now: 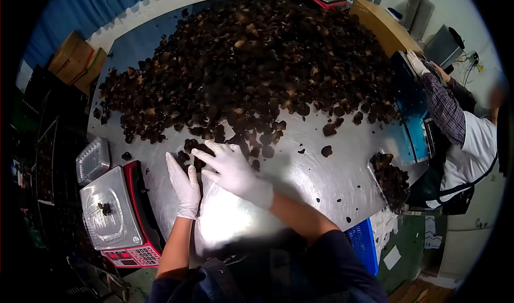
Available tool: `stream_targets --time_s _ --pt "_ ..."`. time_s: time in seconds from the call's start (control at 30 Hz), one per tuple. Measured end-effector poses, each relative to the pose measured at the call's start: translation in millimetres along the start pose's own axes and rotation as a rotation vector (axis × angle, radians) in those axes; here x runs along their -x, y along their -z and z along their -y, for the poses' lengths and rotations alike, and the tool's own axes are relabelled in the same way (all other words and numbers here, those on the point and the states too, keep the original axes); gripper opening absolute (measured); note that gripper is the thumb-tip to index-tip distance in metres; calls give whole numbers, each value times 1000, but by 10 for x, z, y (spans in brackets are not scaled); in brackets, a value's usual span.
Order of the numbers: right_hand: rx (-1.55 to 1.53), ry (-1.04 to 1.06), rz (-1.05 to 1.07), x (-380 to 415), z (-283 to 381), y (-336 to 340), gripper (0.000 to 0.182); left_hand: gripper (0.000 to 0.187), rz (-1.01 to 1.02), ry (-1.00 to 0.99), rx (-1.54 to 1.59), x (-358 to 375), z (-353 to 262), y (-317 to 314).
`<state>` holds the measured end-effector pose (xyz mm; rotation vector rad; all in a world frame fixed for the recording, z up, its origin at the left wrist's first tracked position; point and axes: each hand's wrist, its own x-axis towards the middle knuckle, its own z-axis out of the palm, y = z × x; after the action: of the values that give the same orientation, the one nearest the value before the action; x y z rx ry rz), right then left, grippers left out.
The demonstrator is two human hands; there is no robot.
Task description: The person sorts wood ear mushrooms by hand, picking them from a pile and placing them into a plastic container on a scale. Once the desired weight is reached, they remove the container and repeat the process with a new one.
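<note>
A large heap of dark brown, curled pieces that look like dried wood ear mushrooms (257, 62) covers much of the metal table (300, 180). At the heap's near edge, my left hand (184, 190), in a white glove, stands on its side with the fingers straight and the thumb apart. My right hand (233, 169), also gloved, reaches across with its fingers spread, just to the right of the left one. A few mushroom pieces (194, 146) lie by the fingertips of both hands. Neither hand grips anything that I can see.
A red scale (112, 209) with a few pieces on its plate stands at left, beside clear plastic trays (92, 161). A filled clear tray (390, 182) sits at the right edge, above a blue basket (362, 244). A co-worker (460, 137) works at a blue machine (409, 115).
</note>
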<state>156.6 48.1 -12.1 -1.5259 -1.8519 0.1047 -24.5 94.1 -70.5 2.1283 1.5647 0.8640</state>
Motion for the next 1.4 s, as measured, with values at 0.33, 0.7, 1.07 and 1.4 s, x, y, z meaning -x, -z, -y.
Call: stream_targets --time_s 0.33,0.7,1.07,1.4 --pt "448 -666 -391 -219 -2428 1137 54 84 21 -19 -102 -4 -70 -7" --pt "243 -412 -147 -569 -1050 42 58 87 23 65 -10 -30 -142 32" --pt "451 -121 117 -204 -321 168 63 61 -28 -75 -62 -32 -134 9" --pt "331 -84 271 1147 736 16 54 34 217 -162 312 919 -47 644"
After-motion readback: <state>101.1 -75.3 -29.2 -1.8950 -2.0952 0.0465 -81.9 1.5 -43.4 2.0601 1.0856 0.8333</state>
